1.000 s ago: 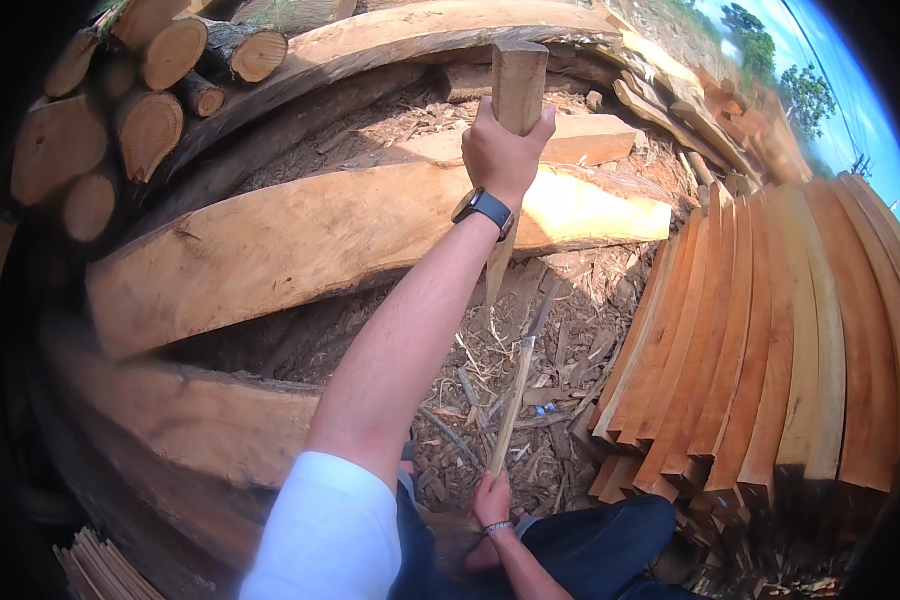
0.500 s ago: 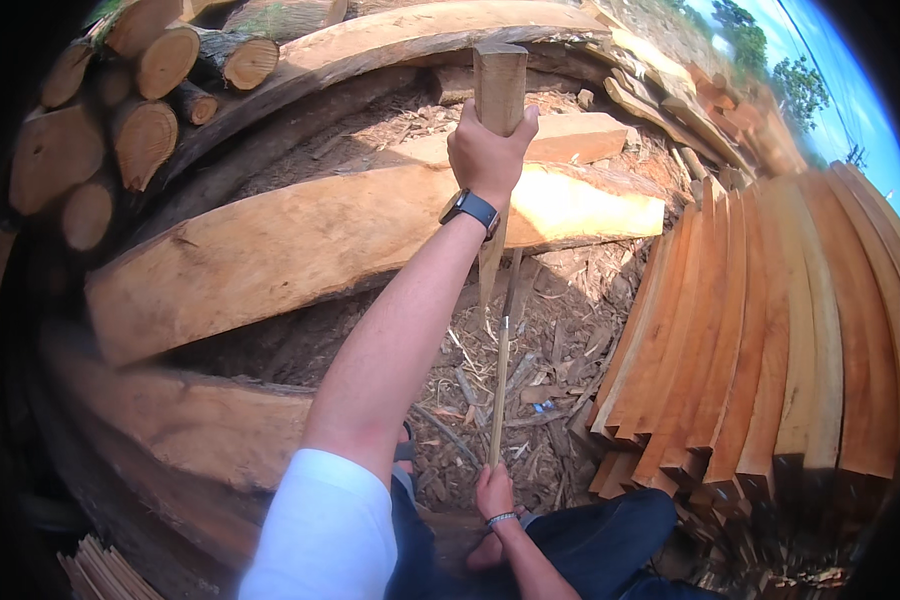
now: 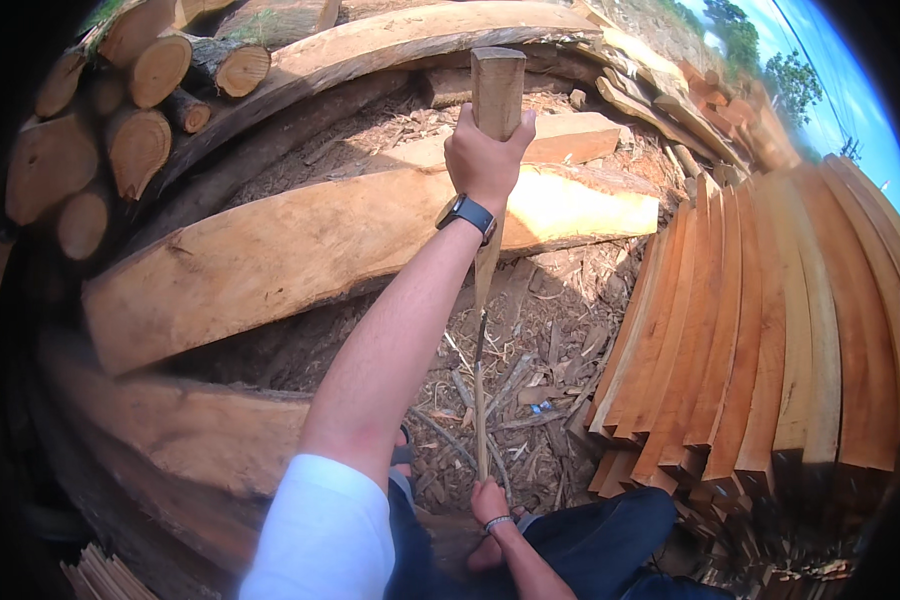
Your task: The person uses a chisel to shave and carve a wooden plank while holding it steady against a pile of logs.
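My left hand (image 3: 485, 160), at the end of my outstretched arm, is wrapped round a thick squared wooden stake (image 3: 498, 88). The stake stands upright and narrows toward its lower end. Lower down, close to my knees, my right hand (image 3: 489, 502) is closed round the near end of a long thin wooden-handled blade tool (image 3: 481, 415). The tool's dark, narrow far part lines up with the stake's tapered lower end. Whether they touch, I cannot tell. The blade is seen edge-on, so its shape is unclear.
A wide sawn slab (image 3: 280, 245) lies just beyond the stake, with another slab (image 3: 210, 420) at left. Cut logs (image 3: 140, 150) are piled far left. Sawn boards (image 3: 750, 320) are stacked at right. Wood chips (image 3: 550, 340) cover the ground by my feet.
The blade tool has swung left, from beside the stake into line with its lower end. My right hand has shifted slightly left. My left hand and the stake have barely moved.
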Demonstrator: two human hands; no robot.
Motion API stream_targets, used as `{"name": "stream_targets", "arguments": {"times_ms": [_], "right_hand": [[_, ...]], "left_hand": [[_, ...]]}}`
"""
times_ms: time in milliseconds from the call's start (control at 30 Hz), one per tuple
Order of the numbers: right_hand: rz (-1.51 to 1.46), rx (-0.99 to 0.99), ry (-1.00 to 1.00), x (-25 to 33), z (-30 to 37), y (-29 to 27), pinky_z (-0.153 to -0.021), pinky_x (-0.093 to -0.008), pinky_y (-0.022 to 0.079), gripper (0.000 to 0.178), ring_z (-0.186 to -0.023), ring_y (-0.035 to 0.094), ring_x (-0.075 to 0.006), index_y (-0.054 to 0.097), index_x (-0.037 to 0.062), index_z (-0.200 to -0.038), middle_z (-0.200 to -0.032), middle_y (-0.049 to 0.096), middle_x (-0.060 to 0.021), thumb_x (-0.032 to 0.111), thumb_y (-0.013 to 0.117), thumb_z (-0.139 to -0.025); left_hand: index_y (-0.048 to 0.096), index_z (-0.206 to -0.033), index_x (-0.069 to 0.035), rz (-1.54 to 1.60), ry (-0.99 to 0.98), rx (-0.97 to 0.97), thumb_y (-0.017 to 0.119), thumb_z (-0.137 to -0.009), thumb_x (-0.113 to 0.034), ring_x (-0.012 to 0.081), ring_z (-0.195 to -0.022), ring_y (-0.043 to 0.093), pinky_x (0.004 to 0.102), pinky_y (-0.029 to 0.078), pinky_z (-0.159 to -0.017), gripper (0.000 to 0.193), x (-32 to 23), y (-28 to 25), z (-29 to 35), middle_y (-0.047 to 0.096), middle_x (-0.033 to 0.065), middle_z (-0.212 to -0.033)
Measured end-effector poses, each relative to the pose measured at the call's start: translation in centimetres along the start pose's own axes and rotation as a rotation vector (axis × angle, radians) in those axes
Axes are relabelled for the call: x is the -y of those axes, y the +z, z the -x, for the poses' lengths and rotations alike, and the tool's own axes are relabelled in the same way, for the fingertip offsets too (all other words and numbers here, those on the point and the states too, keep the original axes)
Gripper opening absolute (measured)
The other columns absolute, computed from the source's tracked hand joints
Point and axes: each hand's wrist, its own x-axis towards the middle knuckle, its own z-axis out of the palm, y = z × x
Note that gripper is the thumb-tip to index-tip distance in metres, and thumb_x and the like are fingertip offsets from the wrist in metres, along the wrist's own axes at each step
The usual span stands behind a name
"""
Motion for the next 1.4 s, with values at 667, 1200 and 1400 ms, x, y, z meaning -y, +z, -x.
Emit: {"name": "stream_targets", "arguments": {"times_ms": [667, 1200, 1400], "right_hand": [[-0.036, -0.011, 0.025, 2.7, 0.6, -2.1, -0.072, -0.0597, 0.048, 0.028, -0.081, 0.060, -0.0543, 0.047, -0.0038, -0.107, -0.079, 0.062, -0.0348, 0.022, 0.051, -0.096], [-0.037, -0.053, -0.024, 2.9, 1.5, -1.5, -0.078, -0.0591, 0.049, 0.031, -0.085, 0.061, -0.0545, 0.050, -0.0033, -0.109, -0.085, 0.062, -0.0365, 0.025, 0.051, -0.096], [-0.066, 0.047, 0.060, 2.2, 0.5, -1.7, -0.080, -0.0574, 0.049, 0.033, -0.090, 0.061, -0.0529, 0.055, -0.0054, -0.105, -0.089, 0.063, -0.0366, 0.026, 0.050, -0.096]], "left_hand": [[0.062, -0.089, 0.000, -0.007, 0.027, -0.005, 0.079, -0.073, -0.042, 0.0339, -0.072, 0.071, 0.0414, 0.056, -0.067, 0.048, 0.4, 0.2, 0.0, 0.071, 0.0191, -0.077], [0.062, -0.087, 0.000, 0.021, 0.032, -0.017, 0.080, -0.072, -0.044, 0.0326, -0.069, 0.071, 0.0405, 0.056, -0.064, 0.050, 0.6, 0.1, 0.1, 0.070, 0.0187, -0.075], [0.062, -0.088, 0.000, -0.003, 0.051, -0.025, 0.080, -0.073, -0.043, 0.0330, -0.070, 0.071, 0.0404, 0.056, -0.064, 0.049, 0.9, 0.4, -0.3, 0.070, 0.0183, -0.076]]}}
